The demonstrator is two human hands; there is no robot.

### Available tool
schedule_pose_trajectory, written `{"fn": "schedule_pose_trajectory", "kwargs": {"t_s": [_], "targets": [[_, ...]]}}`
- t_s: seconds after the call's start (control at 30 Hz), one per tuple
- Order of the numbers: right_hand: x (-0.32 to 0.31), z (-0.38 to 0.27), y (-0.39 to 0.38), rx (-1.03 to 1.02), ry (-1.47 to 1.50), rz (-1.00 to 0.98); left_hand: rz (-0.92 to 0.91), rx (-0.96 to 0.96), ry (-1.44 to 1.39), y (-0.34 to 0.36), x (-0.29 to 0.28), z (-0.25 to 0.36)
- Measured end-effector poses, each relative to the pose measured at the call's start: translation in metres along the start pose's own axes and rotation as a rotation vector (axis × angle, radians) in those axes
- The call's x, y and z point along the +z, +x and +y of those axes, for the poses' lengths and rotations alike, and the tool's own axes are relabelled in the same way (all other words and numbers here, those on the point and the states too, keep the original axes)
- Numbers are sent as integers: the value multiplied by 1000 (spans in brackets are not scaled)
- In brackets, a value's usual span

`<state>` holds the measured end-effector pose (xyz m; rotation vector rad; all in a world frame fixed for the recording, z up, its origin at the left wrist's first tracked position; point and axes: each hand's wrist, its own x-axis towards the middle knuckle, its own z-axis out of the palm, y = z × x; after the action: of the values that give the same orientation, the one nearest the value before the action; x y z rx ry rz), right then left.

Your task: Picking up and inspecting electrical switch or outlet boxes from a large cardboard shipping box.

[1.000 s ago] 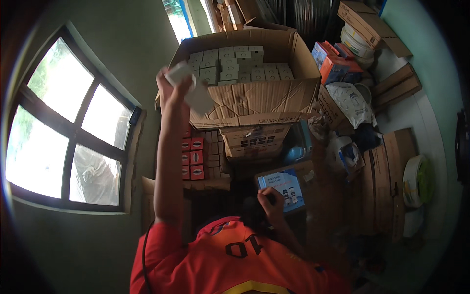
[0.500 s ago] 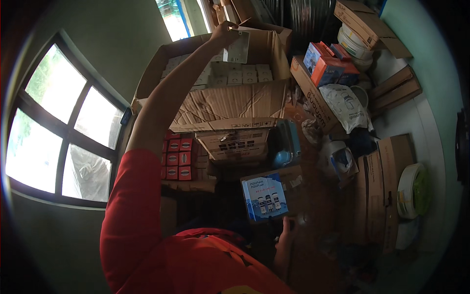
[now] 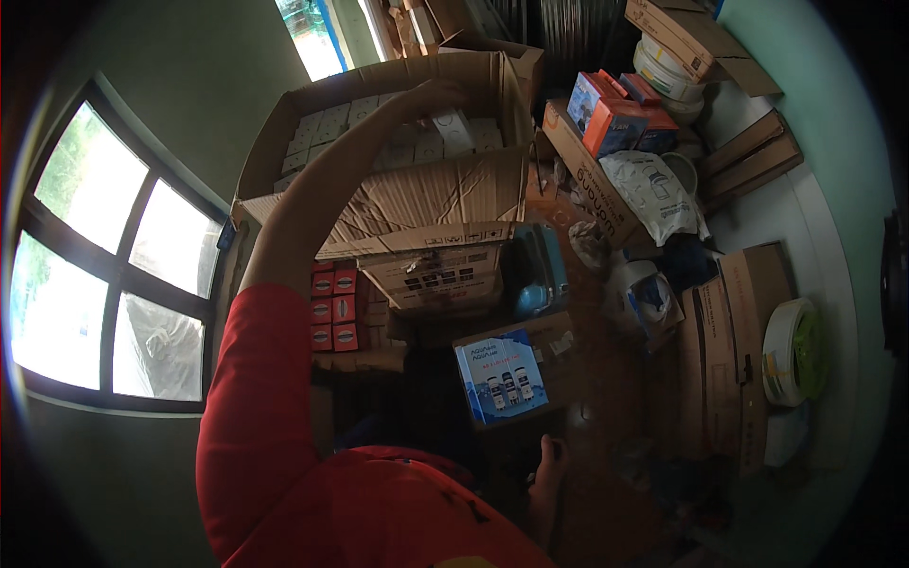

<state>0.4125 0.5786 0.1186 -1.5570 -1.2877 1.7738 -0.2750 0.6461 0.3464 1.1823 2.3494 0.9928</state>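
Note:
My left arm reaches far forward over a large open cardboard carton (image 3: pixel 426 189) filled with rows of small white boxes. Inside it, my left hand (image 3: pixel 437 95) is closed at the upper end of one small white box (image 3: pixel 454 133), which stands tilted above its neighbours; the fingertips are partly hidden. Low beside my body, my right hand (image 3: pixel 546 466) is in shadow, its thumb up and the other fingers curled. Whatever it may hold is too dark to make out. Just beyond it lies a blue and white printed box (image 3: pixel 502 376).
Stacked red boxes (image 3: pixel 333 308) sit below the carton at left, near a window (image 3: pixel 118 270). A blue plastic container (image 3: pixel 537 270) stands right of the carton. Farther right are orange and blue boxes (image 3: pixel 620 118), a white bag (image 3: pixel 653 194) and a tall brown carton (image 3: pixel 739 350).
My left hand has lowered the small white box from above the carton's far rim down among the others. My right hand stays low, its raised finger now drawn in. The view has shifted slightly.

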Motion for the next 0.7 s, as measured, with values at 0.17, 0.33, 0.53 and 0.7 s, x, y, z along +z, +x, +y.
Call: {"fn": "schedule_pose_trajectory", "kwargs": {"t_s": [0.17, 0.33, 0.53, 0.7], "targets": [[-4, 9, 0, 21, -18, -15, 73, -209, 148, -11, -2, 9], [-19, 19, 0, 27, -61, -62, -7, -173, 154, -12, -2, 0], [-26, 32, 6, 14, -49, -3, 169, -190, 553, -13, -9, -13], [-25, 38, 4, 1, -40, -27, 297, -333, 622, -21, -8, -16]]}}
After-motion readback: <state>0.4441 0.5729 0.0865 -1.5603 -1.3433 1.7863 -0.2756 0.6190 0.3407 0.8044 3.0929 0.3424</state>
